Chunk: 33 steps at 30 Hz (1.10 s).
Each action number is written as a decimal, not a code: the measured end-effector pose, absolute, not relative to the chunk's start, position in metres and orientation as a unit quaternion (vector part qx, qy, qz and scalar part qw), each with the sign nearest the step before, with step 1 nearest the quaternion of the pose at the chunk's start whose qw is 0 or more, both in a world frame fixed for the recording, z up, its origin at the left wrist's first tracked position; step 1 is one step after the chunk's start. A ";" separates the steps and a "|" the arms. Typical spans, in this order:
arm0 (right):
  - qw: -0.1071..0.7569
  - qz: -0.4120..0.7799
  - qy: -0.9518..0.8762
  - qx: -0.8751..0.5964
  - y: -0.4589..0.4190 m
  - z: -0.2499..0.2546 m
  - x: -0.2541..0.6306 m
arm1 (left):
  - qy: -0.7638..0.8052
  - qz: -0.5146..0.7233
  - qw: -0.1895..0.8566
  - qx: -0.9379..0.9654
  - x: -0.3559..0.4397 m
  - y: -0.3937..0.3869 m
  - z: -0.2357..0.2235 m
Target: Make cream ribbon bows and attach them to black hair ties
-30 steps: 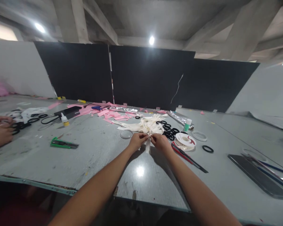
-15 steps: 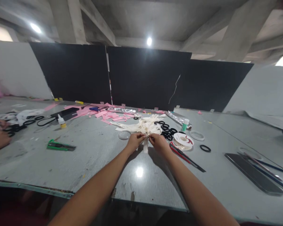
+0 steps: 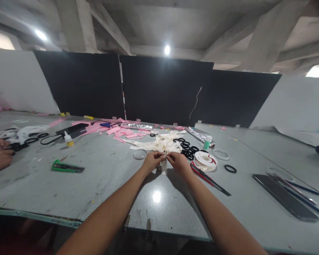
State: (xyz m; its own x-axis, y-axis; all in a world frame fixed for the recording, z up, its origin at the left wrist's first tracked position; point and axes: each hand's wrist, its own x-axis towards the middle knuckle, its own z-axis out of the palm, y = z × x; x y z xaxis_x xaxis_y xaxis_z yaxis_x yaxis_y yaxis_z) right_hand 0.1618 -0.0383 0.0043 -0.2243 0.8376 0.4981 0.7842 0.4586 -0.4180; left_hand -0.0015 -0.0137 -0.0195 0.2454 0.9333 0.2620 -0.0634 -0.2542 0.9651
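Note:
My left hand (image 3: 152,161) and my right hand (image 3: 177,160) meet fingertip to fingertip in front of a heap of cream ribbon strips (image 3: 163,142). Both pinch a cream ribbon (image 3: 164,168), whose free end hangs down between them toward the tabletop. The exact spot they grip is too small to make out. Black rings (image 3: 187,148) lie in a cluster right behind my right hand, with a white ribbon spool (image 3: 205,160) beside it. A red box cutter (image 3: 210,178) rests next to my right wrist. Left of the heap is a clear ring (image 3: 139,154).
A green box cutter (image 3: 67,166) and a glue bottle (image 3: 68,139) lie to the left, near another person's hands (image 3: 0,156). Pink scraps (image 3: 127,132) spread along the back. A glue stick (image 3: 207,142), a black ring (image 3: 230,168) and a dark phone-like slab (image 3: 284,196) are at right.
My hands stay together at the ribbon with only slight finger movement. The whole view has shifted a little. At the far left, the other person's hands have moved slightly.

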 end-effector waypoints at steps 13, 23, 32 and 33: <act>0.508 0.412 -0.586 -0.478 -0.032 -0.008 0.148 | 0.319 0.477 0.559 0.598 -0.008 -0.016 -0.010; 0.547 0.486 -0.497 -0.466 -0.032 -0.009 0.147 | 0.314 0.461 0.567 0.606 -0.006 -0.015 -0.014; 0.534 0.386 -0.556 -0.508 -0.032 -0.006 0.150 | 0.361 0.469 0.511 0.623 -0.003 -0.015 -0.013; 0.534 0.388 -0.558 -0.503 -0.032 -0.006 0.150 | 0.370 0.467 0.508 0.623 -0.003 -0.015 -0.014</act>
